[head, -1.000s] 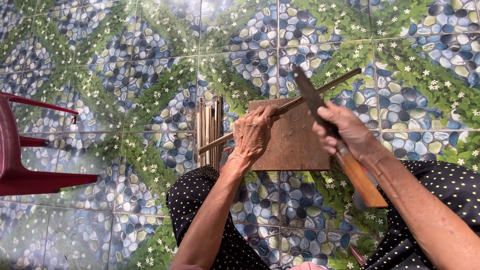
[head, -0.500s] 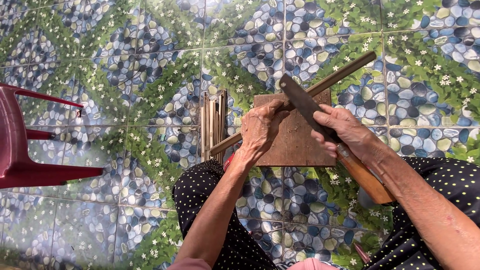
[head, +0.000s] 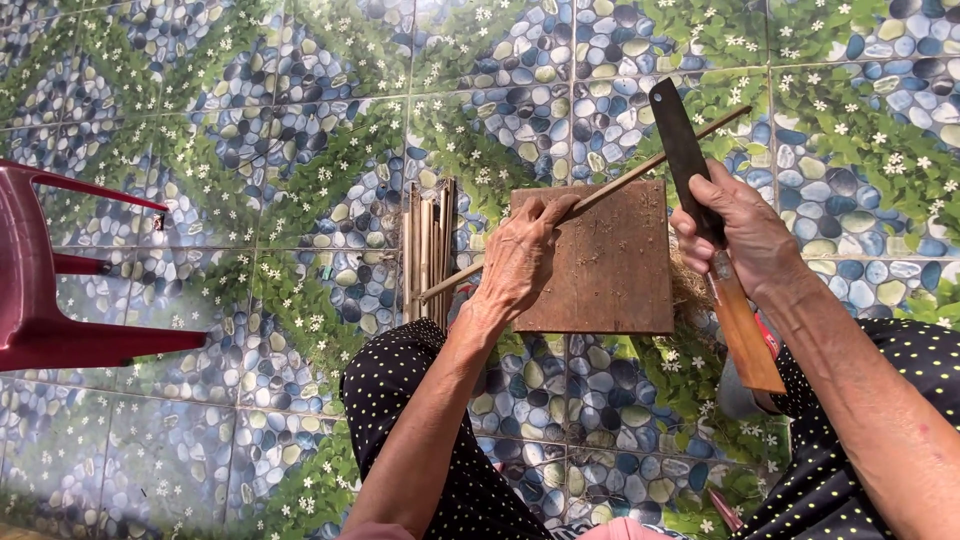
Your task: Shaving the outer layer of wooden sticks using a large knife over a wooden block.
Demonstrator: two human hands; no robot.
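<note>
Overhead, looking down at two bare hands above a pebble-and-leaf patterned tile floor (head: 250,150). Left hand (head: 520,265) curled, fingers pinching a long thin bamboo stick (head: 620,185) and pressing it against a square brown wooden board (head: 610,270). Right hand (head: 745,240) clenched around a cleaver-like knife (head: 685,150), dark blade raised above the stick's far end, wooden handle (head: 745,335) pointing back toward the body. Just left of the left hand, a bundle of bamboo strips (head: 428,245) lying on the floor. Farther left, well apart, a red plastic chair (head: 40,300). Below both hands, dark polka-dotted clothing (head: 400,380).
</note>
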